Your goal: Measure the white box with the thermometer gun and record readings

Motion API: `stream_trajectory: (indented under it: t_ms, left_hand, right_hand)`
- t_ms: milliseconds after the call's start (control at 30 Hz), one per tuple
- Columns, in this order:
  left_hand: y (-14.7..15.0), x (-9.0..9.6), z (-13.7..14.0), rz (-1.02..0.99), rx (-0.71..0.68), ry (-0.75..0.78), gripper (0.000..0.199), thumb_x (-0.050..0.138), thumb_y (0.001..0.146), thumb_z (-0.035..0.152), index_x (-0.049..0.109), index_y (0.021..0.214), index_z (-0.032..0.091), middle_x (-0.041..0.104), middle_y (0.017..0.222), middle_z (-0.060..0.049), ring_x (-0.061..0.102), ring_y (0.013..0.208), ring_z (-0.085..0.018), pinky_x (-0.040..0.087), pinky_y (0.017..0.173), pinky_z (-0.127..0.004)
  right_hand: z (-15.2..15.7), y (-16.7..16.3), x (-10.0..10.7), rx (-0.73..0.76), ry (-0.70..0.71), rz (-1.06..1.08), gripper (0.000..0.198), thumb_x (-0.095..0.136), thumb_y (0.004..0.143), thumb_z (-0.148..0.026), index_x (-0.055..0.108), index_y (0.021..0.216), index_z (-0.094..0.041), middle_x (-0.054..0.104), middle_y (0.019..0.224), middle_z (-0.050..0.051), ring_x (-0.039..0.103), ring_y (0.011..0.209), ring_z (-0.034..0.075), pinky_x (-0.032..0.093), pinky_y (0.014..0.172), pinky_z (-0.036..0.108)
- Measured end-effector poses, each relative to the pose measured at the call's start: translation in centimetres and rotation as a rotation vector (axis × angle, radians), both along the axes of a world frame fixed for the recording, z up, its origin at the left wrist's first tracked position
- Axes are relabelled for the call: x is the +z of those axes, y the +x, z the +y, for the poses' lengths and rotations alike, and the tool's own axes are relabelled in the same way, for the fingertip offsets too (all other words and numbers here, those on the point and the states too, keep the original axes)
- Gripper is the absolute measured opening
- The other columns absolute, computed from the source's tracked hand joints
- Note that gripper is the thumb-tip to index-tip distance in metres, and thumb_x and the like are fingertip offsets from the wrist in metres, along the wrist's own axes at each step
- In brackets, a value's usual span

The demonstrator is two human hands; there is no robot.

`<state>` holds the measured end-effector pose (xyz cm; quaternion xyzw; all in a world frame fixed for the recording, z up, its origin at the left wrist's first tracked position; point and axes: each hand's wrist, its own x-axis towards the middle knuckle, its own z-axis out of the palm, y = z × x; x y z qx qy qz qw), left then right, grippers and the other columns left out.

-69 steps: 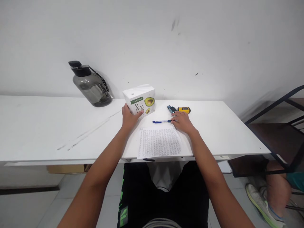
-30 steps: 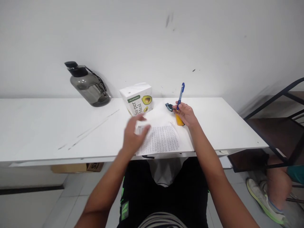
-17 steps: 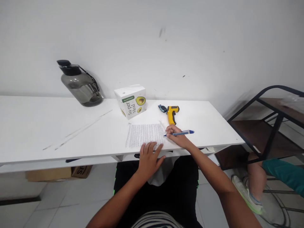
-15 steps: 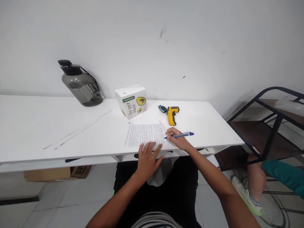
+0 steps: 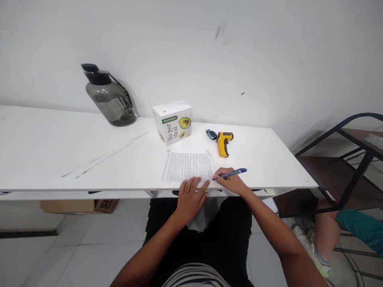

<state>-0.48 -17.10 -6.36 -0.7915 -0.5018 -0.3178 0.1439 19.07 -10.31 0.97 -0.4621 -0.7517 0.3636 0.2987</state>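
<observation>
A sheet of paper [image 5: 188, 165] covered in rows of handwriting lies near the front edge of the white desk [image 5: 104, 167]. My left hand [image 5: 190, 195] rests flat with fingers spread over the sheet's lower edge. In my right hand [image 5: 230, 181] is a blue pen [image 5: 235, 173], its tip at the lower right corner of the sheet. Behind the right hand lies a yellow and black infrared thermometer gun [image 5: 223, 144], beside a small dark object [image 5: 211, 134] whose kind I cannot make out. A white box [image 5: 172, 123] with avocado pictures stands behind the paper.
A large grey water bottle [image 5: 112, 101] stands at the back left against the wall. A cardboard box [image 5: 77, 206] sits below the desk. To the right are a dark-framed shelf [image 5: 326, 175] and another person's leg [image 5: 327, 231].
The view has shifted slightly, so the desk items appear a little further right. My right hand with the pen has moved lower along the paper's right edge. The left hand stays on the sheet.
</observation>
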Motion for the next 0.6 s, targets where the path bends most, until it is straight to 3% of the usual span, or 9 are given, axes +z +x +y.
stream_trajectory:
  t_ms: [600]
  left_hand:
    - [0.13, -0.25, 0.20, -0.037, 0.001, 0.021, 0.045, 0.061, 0.087, 0.030, 0.058, 0.131, 0.036, 0.064, 0.123, -0.007, 0.055, 0.116, -0.026, 0.033, 0.103, -0.044]
  right_hand:
    - [0.14, -0.04, 0.06, -0.005, -0.013, -0.011, 0.016, 0.059, 0.080, -0.029, 0.064, 0.068, -0.020, 0.058, 0.057, -0.001, 0.048, 0.053, 0.012, 0.037, 0.052, 0.025]
